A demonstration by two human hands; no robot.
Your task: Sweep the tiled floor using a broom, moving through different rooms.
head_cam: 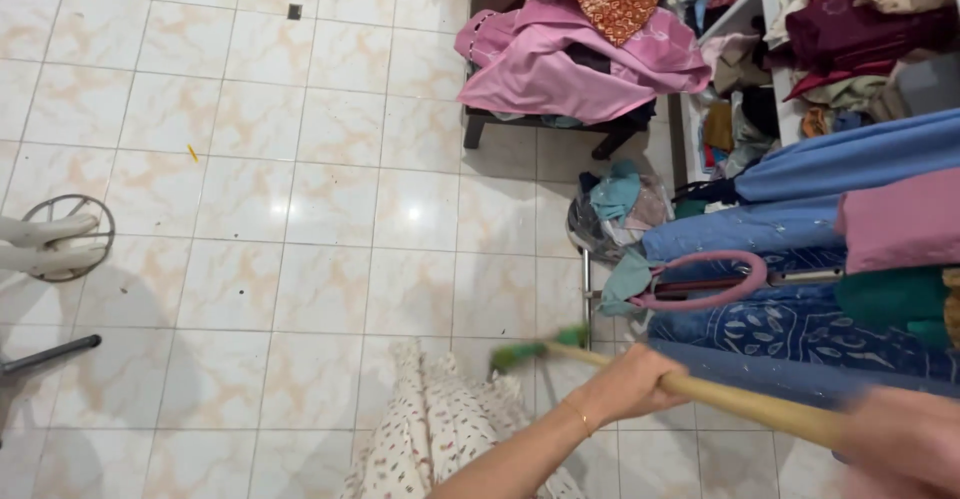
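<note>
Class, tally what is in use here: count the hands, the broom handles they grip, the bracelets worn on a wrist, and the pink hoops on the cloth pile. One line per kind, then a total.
Hands: 2, left hand, right hand
Wooden broom handle: 1
Bracelet: 1
Pink hoop: 1
Total: 5

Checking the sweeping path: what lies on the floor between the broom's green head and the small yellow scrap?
Only bare tiles between the broom head and the yellow scrap, in the head view.
</note>
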